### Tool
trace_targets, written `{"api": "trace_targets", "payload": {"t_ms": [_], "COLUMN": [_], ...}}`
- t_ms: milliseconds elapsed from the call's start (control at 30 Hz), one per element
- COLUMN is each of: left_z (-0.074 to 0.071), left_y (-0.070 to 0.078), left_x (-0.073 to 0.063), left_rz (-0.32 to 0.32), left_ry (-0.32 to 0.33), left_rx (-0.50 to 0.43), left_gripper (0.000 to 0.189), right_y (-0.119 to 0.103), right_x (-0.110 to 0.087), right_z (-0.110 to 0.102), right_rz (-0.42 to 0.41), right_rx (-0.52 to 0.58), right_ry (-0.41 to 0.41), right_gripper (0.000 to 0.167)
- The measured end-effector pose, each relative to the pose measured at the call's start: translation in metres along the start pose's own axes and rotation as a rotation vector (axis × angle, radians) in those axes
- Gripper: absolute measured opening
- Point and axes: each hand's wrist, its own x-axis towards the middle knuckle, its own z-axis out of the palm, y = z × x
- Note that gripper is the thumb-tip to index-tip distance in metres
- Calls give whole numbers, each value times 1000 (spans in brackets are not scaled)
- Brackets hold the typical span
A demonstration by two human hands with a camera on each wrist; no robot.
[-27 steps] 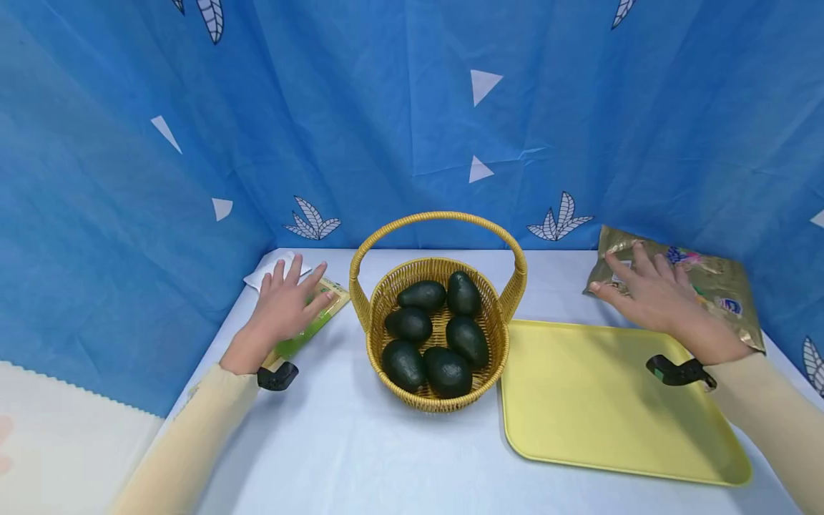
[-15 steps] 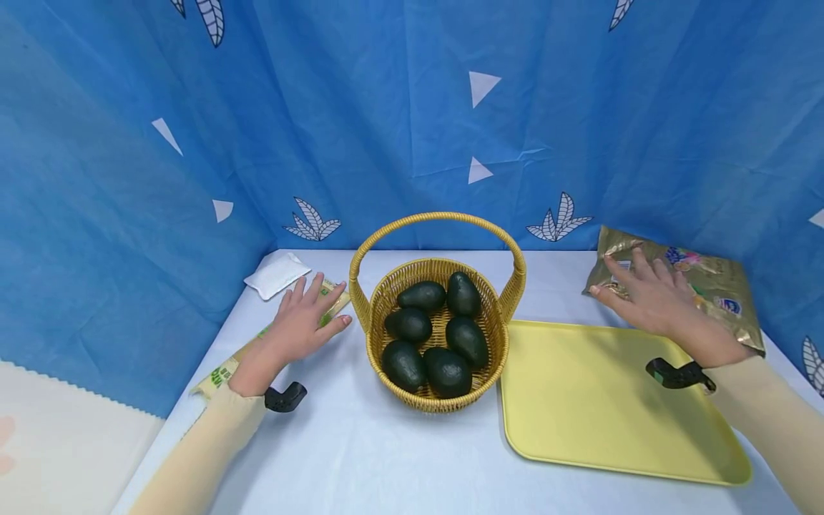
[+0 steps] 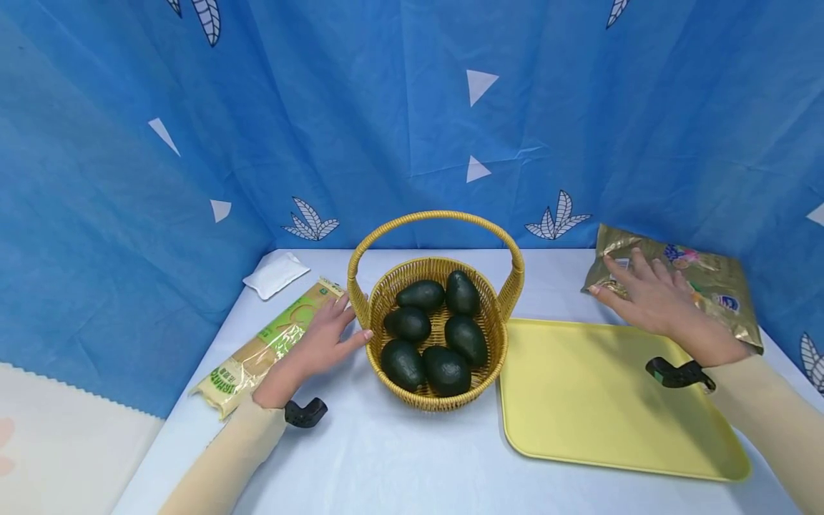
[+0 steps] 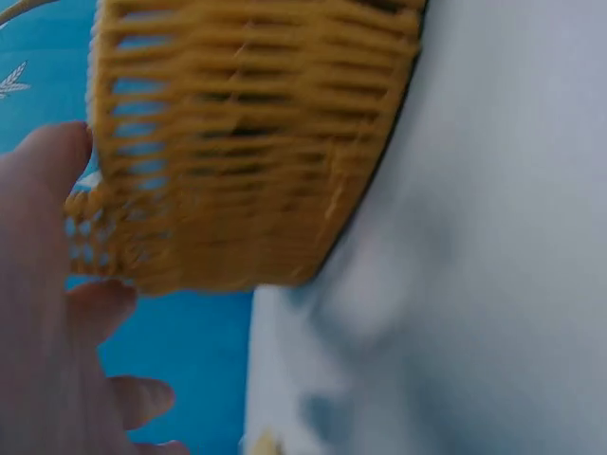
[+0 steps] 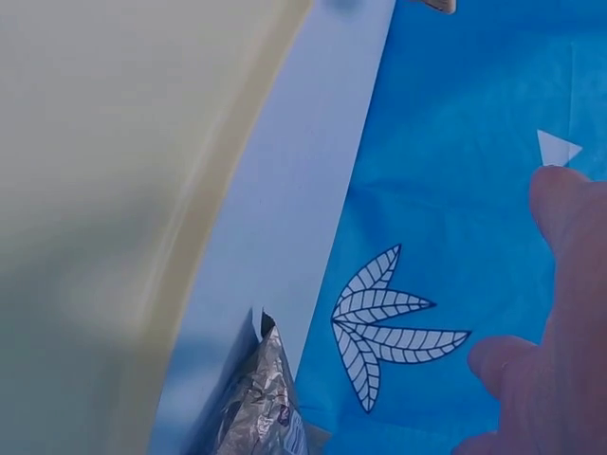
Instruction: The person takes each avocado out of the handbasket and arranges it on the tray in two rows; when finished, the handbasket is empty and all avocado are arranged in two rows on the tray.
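A yellow wicker basket [image 3: 438, 403] with a tall arched handle [image 3: 438, 214] stands mid-table and holds several dark green avocados [image 3: 447, 371]. My left hand [image 3: 322, 343] is at its left side, fingers spread and thumb tip right at the rim. In the left wrist view the basket's woven wall [image 4: 247, 142] fills the upper part, with the left hand's fingers [image 4: 100, 308] beside it. My right hand [image 3: 656, 300], fingers spread and holding nothing, hovers over the far edge of a yellow tray [image 3: 618, 400] and overlaps a gold foil bag [image 3: 714, 279].
Left of the basket lies a long green and tan food packet [image 3: 270, 343], partly behind the left hand. A small white sachet [image 3: 277, 275] sits at the back left corner. Blue patterned cloth [image 3: 412, 107] hangs behind the white-covered table [image 3: 386, 465].
My left hand has moved right and a little toward me, from over the packet to the basket's left side, uncovering the packet and the white sachet. The right hand stays nearly still.
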Motion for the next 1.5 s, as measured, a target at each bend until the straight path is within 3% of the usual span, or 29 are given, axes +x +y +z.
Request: {"api": "trace_targets", "payload": {"t_ms": [200,333,500,633,800,1033,1500], "left_z": [16,22,30,36,41,47,48], "left_y": [3,6,10,11,12,11,11], "left_x": [3,4,3,3,4,6,6], "left_rz": [5,-58,-164,-210,-199,-185,-175], "left_ry": [30,39,51,78,131,151,156], "left_rx": [-174,-281,-353,-419,-501,-640,-720], "left_gripper": [67,69,71,70,70,68,67], "right_y": [-1,-2,-5,-8,-13,-20,-41], "right_x": [-1,-1,-3,-4,-6,-11,-19], "right_z": [1,1,2,2,1,3,6], "right_rz": [-13,-18,-26,-29,-32,-43,-95], "right_rx": [-3,-11,-15,-18,-20,-8,-27], "right_ry": [7,8,13,22,19,11,35], "right_gripper": [84,84,85,85,85,83,77]}}
